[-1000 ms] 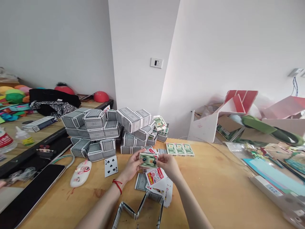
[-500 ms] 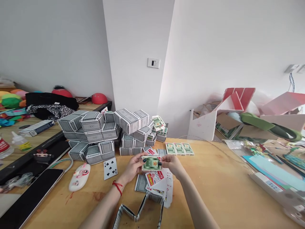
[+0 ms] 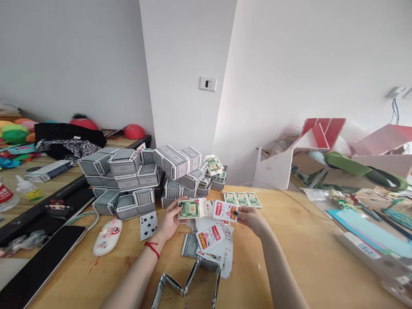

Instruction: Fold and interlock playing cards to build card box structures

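My left hand [image 3: 170, 221] is closed on a green playing-card box [image 3: 189, 208], whose white flap end stands open to the right. A little way to its right, my right hand [image 3: 252, 218] pinches playing cards [image 3: 224, 211], the top one printed "POKER" in red and yellow; how many it holds I cannot tell. Below both hands lies a loose heap of cards, with another poker card [image 3: 210, 237] face up and a grey-backed card [image 3: 189, 245] beside it. Nearest me stands a zigzag frame of folded grey cards [image 3: 183, 292]. Left of my wrist lies a five of spades [image 3: 148, 226].
Stacked blocks of grey-backed cards [image 3: 128, 182] rise behind my left hand. Three green card boxes [image 3: 241, 199] sit in a row beyond my right hand. At left are a white mouse [image 3: 107, 237] and a black tablet [image 3: 41, 270]; a pink-and-white box [image 3: 273, 167] stands at right.
My hands have moved apart, the green box going left and my right hand going right. Cards have come out of the box into my right hand, and the box's end now shows open.
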{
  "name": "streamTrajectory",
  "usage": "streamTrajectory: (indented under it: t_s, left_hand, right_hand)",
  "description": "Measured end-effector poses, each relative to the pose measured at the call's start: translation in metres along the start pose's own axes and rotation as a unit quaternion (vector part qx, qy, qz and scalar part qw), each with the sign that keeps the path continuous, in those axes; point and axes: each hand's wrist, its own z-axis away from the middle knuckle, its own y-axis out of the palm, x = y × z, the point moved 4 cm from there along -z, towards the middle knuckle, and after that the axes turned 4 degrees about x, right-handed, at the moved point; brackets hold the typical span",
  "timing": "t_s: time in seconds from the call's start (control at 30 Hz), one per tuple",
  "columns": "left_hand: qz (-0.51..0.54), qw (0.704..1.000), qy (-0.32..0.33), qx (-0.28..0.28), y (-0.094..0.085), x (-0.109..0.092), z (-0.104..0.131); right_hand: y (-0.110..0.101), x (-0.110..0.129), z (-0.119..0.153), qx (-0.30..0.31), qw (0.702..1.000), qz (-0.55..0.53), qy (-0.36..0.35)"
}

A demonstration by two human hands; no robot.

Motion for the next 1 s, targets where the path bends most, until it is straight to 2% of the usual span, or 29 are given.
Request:
streamTrajectory:
  t_s: [0.1, 0.2, 0.37, 0.5, 0.7, 0.8, 0.87, 0.93, 1.0]
  left_hand:
    - [0.079, 0.997, -0.016, 0.011, -0.002, 0.003, -0.001]
    - [0.148, 0.987, -0.055, 0.011, -0.002, 0.007, 0.000]
    - [0.190, 0.979, -0.077, 0.005, -0.002, 0.004, 0.001]
    - [0.203, 0.976, -0.084, 0.010, -0.001, 0.003, 0.001]
    - [0.204, 0.976, -0.078, 0.019, -0.002, 0.008, -0.003]
    - [0.203, 0.976, -0.075, 0.013, -0.004, 0.010, -0.005]
    - [0.198, 0.978, -0.069, 0.006, -0.004, 0.011, -0.007]
    - [0.186, 0.980, -0.066, 0.002, -0.004, 0.011, -0.007]
    - [0.172, 0.983, -0.064, 0.000, -0.003, 0.011, -0.007]
  right_hand:
    - [-0.002, -0.011, -0.004, -0.010, 1.000, 0.007, 0.017]
    - [0.006, -0.023, -0.010, -0.027, 0.998, 0.038, 0.038]
    - [0.007, -0.026, -0.015, -0.063, 0.989, 0.121, 0.051]
    - [-0.020, -0.014, -0.008, -0.104, 0.971, 0.207, 0.061]
    - [-0.076, -0.007, 0.027, -0.174, 0.911, 0.344, 0.146]
    - [-0.092, -0.012, 0.045, -0.159, 0.869, 0.413, 0.221]
    - [-0.096, -0.015, 0.051, -0.135, 0.853, 0.429, 0.265]
    - [-0.090, -0.016, 0.050, -0.093, 0.864, 0.406, 0.281]
    - [-0.069, -0.016, 0.042, -0.026, 0.889, 0.372, 0.265]
